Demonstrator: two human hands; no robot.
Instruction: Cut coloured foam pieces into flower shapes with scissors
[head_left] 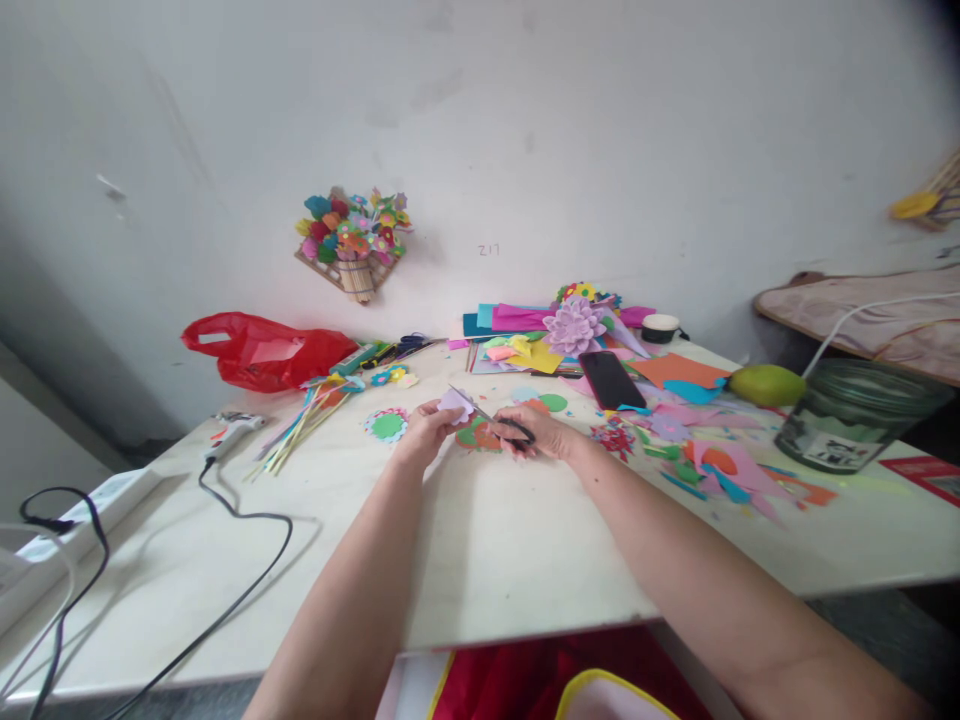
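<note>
My left hand (425,437) pinches a small pale lilac piece of paper or foam (456,403) with a curved edge. My right hand (541,432) is closed round the black handles of a pair of scissors (516,436), whose blades point left to the lilac piece. Whether the blades are cutting into it I cannot tell. Under and between the hands lie green and orange cut pieces (477,434) on the white table (517,560). Left of my left hand is a green disc with a scalloped, coloured rim (388,426). A red frilled piece (613,438) lies to the right.
A red plastic bag (274,350), thin sticks (300,430), a corded glue gun (234,437) and a power strip (105,505) are on the left. Rightward are a phone (611,381), coloured scraps (720,460), a yellow-green fruit (766,385) and a glass jar (847,420). A purple flower (574,326) stands behind.
</note>
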